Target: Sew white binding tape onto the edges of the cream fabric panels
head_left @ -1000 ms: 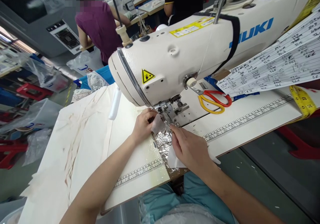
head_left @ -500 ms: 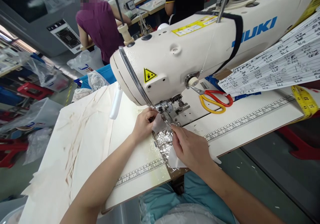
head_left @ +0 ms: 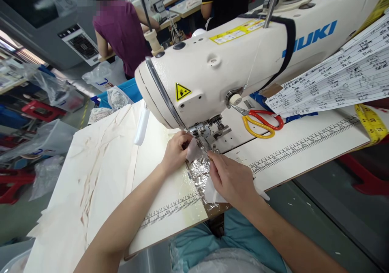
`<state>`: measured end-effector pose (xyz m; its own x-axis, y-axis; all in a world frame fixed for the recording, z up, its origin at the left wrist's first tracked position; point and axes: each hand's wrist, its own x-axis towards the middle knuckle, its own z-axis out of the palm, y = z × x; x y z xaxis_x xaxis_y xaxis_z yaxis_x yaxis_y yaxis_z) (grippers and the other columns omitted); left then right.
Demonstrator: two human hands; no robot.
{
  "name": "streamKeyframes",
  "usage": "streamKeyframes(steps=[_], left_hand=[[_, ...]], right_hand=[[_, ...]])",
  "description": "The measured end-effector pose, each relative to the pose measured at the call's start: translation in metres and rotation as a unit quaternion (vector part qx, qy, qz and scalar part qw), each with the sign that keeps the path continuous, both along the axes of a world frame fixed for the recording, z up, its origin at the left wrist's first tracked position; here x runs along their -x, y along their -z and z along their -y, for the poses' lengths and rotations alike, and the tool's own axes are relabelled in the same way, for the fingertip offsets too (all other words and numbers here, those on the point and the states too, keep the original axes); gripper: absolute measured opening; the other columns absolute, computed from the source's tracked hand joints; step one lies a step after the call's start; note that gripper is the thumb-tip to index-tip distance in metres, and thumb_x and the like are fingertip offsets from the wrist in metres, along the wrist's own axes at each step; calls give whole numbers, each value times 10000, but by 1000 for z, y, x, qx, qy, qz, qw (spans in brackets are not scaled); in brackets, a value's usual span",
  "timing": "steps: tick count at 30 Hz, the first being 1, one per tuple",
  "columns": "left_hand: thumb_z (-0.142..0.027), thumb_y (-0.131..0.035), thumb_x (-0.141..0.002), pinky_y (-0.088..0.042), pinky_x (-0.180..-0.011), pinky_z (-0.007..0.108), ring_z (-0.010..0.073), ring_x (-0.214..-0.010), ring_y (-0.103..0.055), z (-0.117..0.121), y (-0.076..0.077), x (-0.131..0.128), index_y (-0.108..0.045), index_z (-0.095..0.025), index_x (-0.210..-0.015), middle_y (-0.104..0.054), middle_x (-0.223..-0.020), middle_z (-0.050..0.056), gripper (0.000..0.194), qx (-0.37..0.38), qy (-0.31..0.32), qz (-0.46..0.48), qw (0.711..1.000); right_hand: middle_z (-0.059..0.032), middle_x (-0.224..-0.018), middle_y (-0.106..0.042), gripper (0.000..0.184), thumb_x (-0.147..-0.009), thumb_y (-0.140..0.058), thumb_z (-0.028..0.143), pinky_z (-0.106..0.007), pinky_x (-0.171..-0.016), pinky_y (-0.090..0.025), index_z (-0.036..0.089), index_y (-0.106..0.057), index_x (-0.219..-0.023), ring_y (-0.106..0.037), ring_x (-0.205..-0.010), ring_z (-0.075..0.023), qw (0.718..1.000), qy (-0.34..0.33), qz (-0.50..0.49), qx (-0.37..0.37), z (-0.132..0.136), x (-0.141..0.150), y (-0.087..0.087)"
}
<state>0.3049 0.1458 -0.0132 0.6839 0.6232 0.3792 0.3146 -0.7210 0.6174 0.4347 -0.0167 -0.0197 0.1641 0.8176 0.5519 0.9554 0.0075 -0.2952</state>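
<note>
A white industrial sewing machine [head_left: 231, 58] stands on the pale table [head_left: 304, 143]. Under its presser foot [head_left: 206, 141] lies a small white fabric piece [head_left: 192, 151]. My left hand [head_left: 175, 151] pinches the fabric's left edge beside the foot, fingers closed. My right hand [head_left: 232, 179] pinches the fabric's near end just in front of the foot, fingers closed, with more white fabric [head_left: 209, 192] trailing under the palm. Crinkled silver foil [head_left: 201, 171] covers the table between my hands.
Red and yellow scissors [head_left: 261, 123] lie right of the needle. Printed paper strips [head_left: 334, 78] and a yellow tape measure [head_left: 369, 123] sit at the right. A cream cloth [head_left: 91, 171] drapes the table's left. Two people work at benches behind.
Both hands stay pinched on the fabric at the presser foot. The view has shifted slightly; nothing else has visibly moved.
</note>
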Motion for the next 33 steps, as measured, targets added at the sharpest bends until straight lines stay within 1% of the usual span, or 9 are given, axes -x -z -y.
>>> streamKeyframes(steps=[7,14,17,19,24,26,28,30,33], left_hand=[[-318,-546,-918,-483,-699,309,166,-779,-579,5,-2,-5,-589,-200,-787,-654,-836,42,181,-45,-11,-30,998],[-326,-574,-914,-487,-673,291,154,-764,-599,0,3,0,-572,-202,-755,-669,-838,29,202,-3,-2,-5,1000],[-314,-588,-920,-494,-674,284,149,-766,-614,1,3,1,-571,-198,-755,-676,-846,29,203,-13,-3,1,1000],[-305,-589,-930,-502,-682,283,149,-774,-622,2,3,0,-573,-196,-763,-674,-849,33,200,-44,-1,8,999],[-295,-554,-970,-519,-715,313,176,-826,-607,2,4,-2,-591,-186,-808,-660,-864,60,198,-185,50,16,981],[-284,-535,-980,-529,-738,328,184,-851,-599,3,2,-1,-608,-182,-838,-658,-898,71,190,-200,74,-8,977],[-277,-527,-982,-544,-772,347,192,-885,-597,5,-2,2,-627,-178,-879,-652,-941,82,175,-188,92,-38,977],[-250,-504,-985,-558,-792,374,206,-930,-594,8,-7,6,-646,-176,-941,-643,-998,98,166,-176,110,-66,976],[-170,-445,-981,-570,-795,414,237,-988,-574,15,-11,11,-663,-170,-1036,-624,-1068,121,225,-186,118,-117,968]], right_hand=[[-49,-834,-762,282,-993,-417,165,-267,-510,-410,119,-659,-1131,-696,-654,-146,1000,-3,13,8,0,0,-2],[-50,-846,-770,283,-983,-422,171,-275,-509,-412,128,-656,-1138,-697,-656,-150,1000,9,2,21,0,1,0],[-54,-845,-772,287,-986,-419,176,-271,-508,-410,124,-662,-1130,-699,-652,-150,1000,11,6,22,0,0,-1],[-57,-857,-774,295,-993,-410,178,-267,-504,-408,121,-661,-1137,-701,-654,-148,1000,11,11,27,-1,0,-1],[-67,-886,-775,285,-987,-427,160,-264,-514,-419,113,-651,-1156,-709,-675,-154,999,20,33,34,-4,2,1],[-72,-877,-775,280,-985,-438,160,-262,-525,-426,106,-641,-1169,-708,-668,-156,998,26,42,40,-2,3,1],[-72,-848,-774,271,-983,-444,170,-260,-527,-428,108,-632,-1168,-707,-657,-160,998,31,41,45,5,3,0],[-61,-815,-765,242,-970,-452,173,-257,-510,-424,125,-624,-1133,-704,-638,-163,999,21,8,39,20,2,-3],[-9,-720,-720,174,-947,-437,163,-237,-470,-427,173,-586,-1039,-677,-566,-148,990,-45,-122,56,55,-1,-10]])
